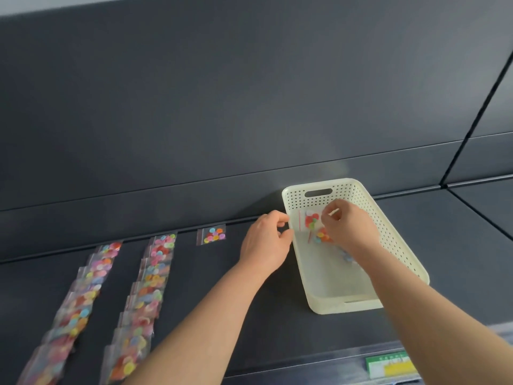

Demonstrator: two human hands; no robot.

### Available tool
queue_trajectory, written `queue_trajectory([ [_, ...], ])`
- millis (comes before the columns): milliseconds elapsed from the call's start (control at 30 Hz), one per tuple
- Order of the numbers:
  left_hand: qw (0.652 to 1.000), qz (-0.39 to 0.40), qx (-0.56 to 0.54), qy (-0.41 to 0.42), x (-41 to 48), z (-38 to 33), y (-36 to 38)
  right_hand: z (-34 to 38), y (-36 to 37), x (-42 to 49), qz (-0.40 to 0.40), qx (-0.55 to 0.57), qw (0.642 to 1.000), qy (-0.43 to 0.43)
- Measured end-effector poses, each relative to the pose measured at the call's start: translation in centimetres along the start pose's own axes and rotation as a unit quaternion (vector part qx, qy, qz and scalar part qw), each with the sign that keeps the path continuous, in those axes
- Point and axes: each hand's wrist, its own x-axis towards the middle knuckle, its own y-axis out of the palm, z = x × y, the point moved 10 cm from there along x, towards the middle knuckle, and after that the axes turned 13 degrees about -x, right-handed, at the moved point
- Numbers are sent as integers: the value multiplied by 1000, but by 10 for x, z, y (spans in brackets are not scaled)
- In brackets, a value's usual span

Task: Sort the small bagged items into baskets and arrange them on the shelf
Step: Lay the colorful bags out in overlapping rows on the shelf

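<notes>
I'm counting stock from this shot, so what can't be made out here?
Head view:
- Bags in the white basket: right hand covers several, so no count.
- Right hand's fingers: pinching a bag or not, hidden by the hand's back.
- Left hand at the basket rim: grip or touch unclear.
- Two rows of button bags: blurred, cut by the bottom edge; left forearm hides part.
- Shelf label: print blurred.
</notes>
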Motion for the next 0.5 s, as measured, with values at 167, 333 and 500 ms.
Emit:
queue_trajectory([
  [167,994,-29,-101,-25,-4,8,-17,30,-24,-15,-37,122,991,-34],
  [333,916,-40,-367,-156,-9,42,-29,85,-18,-37,74,332,938,-61],
  [500,881,-92,-426,-184,-20,78,-62,113,24,-57,162,376,912,-42],
])
